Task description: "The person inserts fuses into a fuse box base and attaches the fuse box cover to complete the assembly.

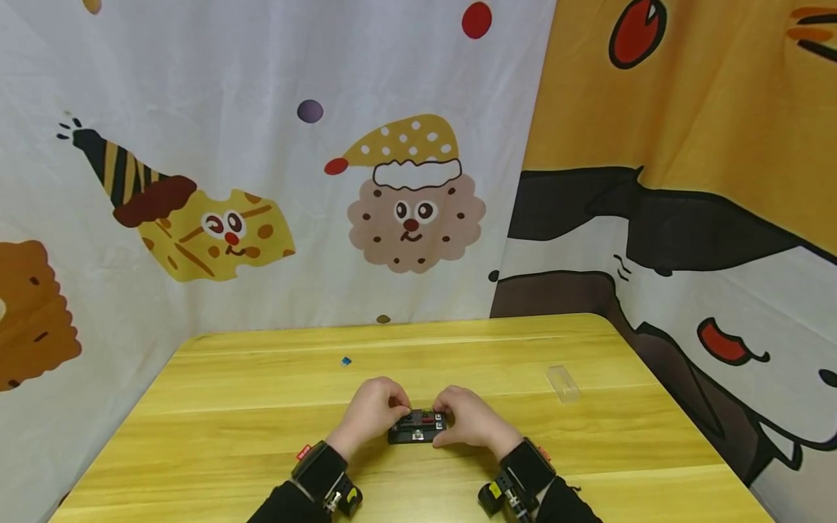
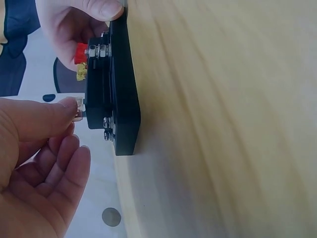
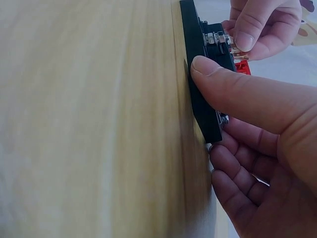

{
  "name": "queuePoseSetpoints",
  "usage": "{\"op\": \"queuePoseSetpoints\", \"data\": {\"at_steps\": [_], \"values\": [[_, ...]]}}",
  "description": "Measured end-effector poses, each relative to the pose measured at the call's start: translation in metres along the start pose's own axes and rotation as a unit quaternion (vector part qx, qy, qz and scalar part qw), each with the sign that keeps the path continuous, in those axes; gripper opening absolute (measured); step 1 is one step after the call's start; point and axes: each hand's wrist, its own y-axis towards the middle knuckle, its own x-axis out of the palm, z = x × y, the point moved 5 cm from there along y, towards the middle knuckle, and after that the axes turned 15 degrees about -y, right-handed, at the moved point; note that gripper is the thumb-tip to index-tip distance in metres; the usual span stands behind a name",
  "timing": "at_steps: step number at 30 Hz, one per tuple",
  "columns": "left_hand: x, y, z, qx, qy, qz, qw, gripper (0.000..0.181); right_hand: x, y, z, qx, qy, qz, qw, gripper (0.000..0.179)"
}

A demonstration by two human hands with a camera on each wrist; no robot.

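Observation:
A black fuse block (image 1: 405, 438) with metal screw terminals sits on the table between my two hands. My left hand (image 1: 375, 411) pinches a clear blade fuse (image 2: 78, 115) between thumb and forefinger at one end of the block; its metal blade meets the block's top, though how deep it sits is hidden. A yellow fuse (image 2: 81, 72) and a red fuse (image 2: 80, 53) stand farther along the block. My right hand (image 1: 474, 417) grips the block's other end, its thumb along the near side and its fingers at the far side.
On the wooden table (image 1: 261, 436), a small blue piece (image 1: 346, 361) lies at the back left. A clear plastic case or lid (image 1: 563, 383) rests to the right. Printed cloth (image 1: 248, 145) hangs behind the table.

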Motion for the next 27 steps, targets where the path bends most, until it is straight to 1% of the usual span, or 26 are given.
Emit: {"op": "queuePoseSetpoints", "data": {"at_steps": [11,27], "values": [[0.0,-0.0011,0.0024,-0.002,0.007,0.001,1.0,0.009,0.0015,0.0007,0.0015,0.009,0.003,-0.008,0.9999,0.044],[0.0006,0.0001,-0.0004,-0.009,0.012,0.004,0.9999,0.013,0.0023,0.0002,0.0026,0.014,0.006,-0.008,0.9998,0.044]]}}
